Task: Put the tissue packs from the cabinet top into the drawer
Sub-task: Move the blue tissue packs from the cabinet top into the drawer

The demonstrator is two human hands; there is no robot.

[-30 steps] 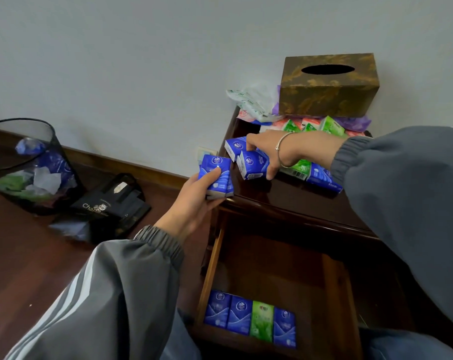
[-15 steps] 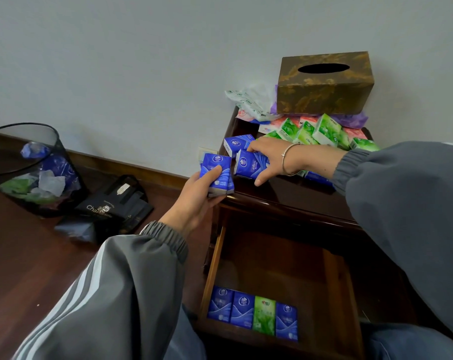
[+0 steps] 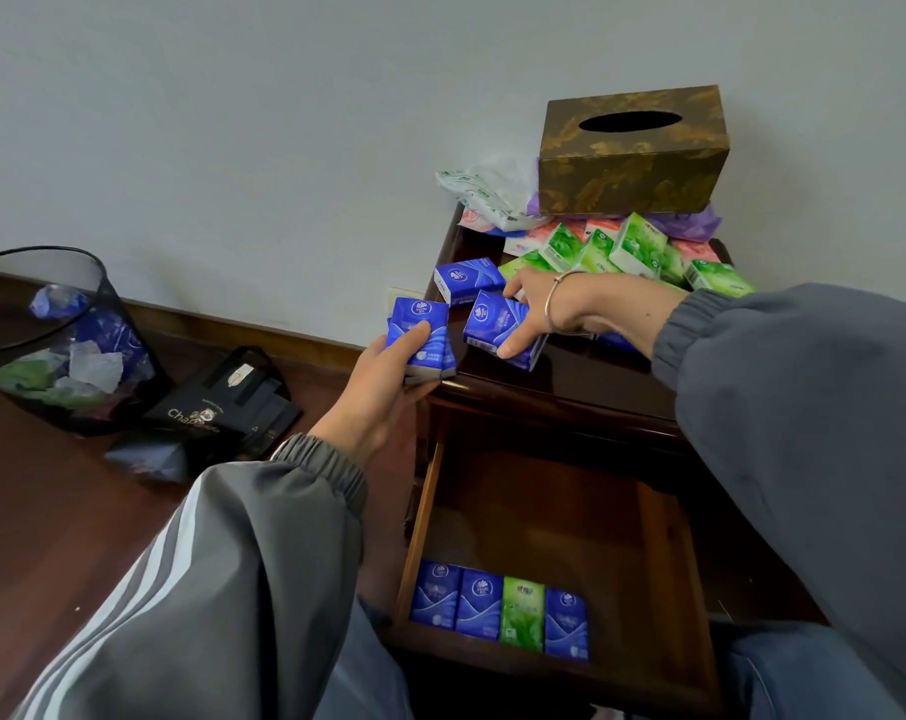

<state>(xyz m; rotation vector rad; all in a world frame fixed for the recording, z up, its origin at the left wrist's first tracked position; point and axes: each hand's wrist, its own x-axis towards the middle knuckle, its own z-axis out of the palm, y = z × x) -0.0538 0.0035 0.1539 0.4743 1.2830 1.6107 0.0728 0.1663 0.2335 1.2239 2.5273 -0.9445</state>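
My left hand (image 3: 388, 387) grips a small stack of blue tissue packs (image 3: 422, 340) beside the cabinet's front left corner. My right hand (image 3: 544, 309) holds another blue pack (image 3: 492, 324) just above the dark wooden cabinet top (image 3: 570, 371). A further blue pack (image 3: 466, 280) lies behind it. Green packs (image 3: 627, 249) and pink packs (image 3: 695, 252) are piled toward the back. Below, the drawer (image 3: 669, 553) stands pulled out, with several packs (image 3: 500, 608) in a row along its front edge, three blue and one green.
A brown tissue box (image 3: 633, 153) sits at the back of the cabinet on crumpled plastic wrappers (image 3: 487, 192). On the wooden floor to the left stand a black mesh waste bin (image 3: 51, 340) and a black bag (image 3: 222, 407).
My right hand has drawn a blue pack away from the pile toward the front of the cabinet top. My left hand with its stack has stayed at the corner.
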